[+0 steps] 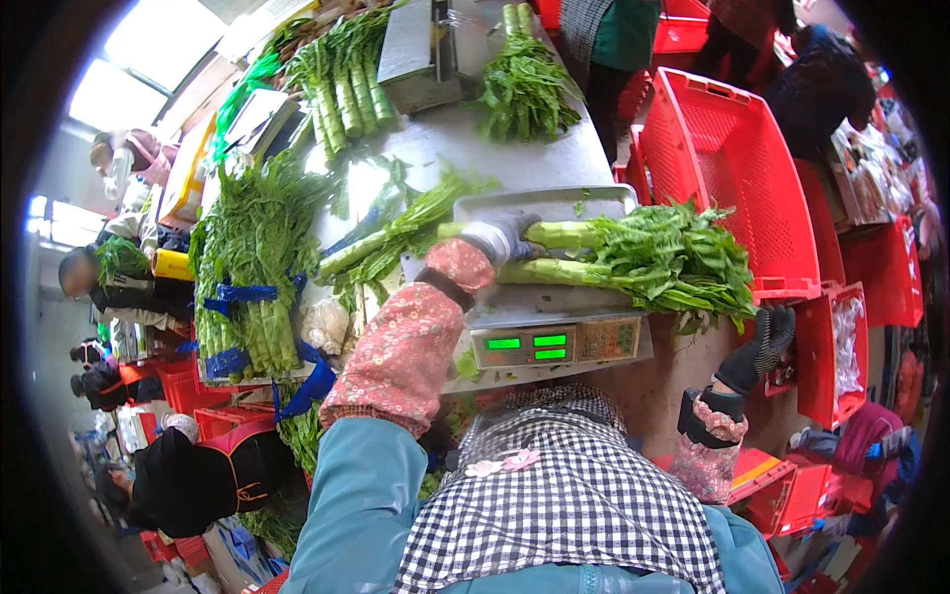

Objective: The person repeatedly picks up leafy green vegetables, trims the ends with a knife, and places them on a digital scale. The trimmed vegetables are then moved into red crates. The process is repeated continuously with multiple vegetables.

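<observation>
My left hand (499, 236), in a grey glove, lies over the pale stems of leafy celtuce stalks (564, 272) on a digital scale (560, 346). Its fingers curl round one stem. The stalks' leaves hang past the scale's right side. My right hand (769, 343), in a black glove, is off the right side of the scale below the leaf tips, near the red crates, with nothing seen in it. More celtuce (371, 243) lies left of the scale's metal tray (545, 199). The scale's green displays are lit.
Blue-taped celtuce bundles (256, 319) lie at the table's left, beside a roll of blue tape (318, 386). More stalks (345, 93) and a metal box (423, 67) stand at the far side. A big red plastic crate (742, 178) is at the right. Several people work around.
</observation>
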`<control>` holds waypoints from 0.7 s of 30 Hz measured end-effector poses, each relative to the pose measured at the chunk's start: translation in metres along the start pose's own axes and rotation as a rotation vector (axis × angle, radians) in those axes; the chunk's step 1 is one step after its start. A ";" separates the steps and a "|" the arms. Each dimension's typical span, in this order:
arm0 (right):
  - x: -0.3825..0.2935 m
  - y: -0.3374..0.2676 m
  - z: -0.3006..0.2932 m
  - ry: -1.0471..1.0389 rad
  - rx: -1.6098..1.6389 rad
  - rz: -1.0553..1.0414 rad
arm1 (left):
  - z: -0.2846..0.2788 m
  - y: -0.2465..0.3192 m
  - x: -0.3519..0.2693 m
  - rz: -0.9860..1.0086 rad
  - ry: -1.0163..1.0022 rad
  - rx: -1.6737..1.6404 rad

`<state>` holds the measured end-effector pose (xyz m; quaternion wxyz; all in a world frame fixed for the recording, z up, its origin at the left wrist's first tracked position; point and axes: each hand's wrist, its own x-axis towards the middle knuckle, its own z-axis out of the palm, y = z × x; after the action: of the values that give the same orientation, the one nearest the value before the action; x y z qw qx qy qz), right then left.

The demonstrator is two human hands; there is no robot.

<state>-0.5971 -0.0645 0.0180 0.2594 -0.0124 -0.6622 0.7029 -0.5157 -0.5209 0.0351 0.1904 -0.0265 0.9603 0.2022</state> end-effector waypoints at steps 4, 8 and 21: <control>-0.013 -0.002 -0.006 0.044 0.001 0.145 | -0.009 -0.004 -0.005 -0.080 -0.019 -0.012; -0.017 -0.012 -0.003 -0.074 -0.081 0.043 | -0.009 -0.028 -0.037 -0.172 0.351 -0.211; -0.041 -0.070 0.085 -0.614 -0.108 -0.155 | 0.098 -0.052 -0.269 -0.667 1.463 -1.000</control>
<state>-0.5681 -0.1593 0.0803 0.0991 0.2368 -0.7449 0.6158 -0.2254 -0.5369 0.0336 -0.4443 -0.4984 0.5862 0.4588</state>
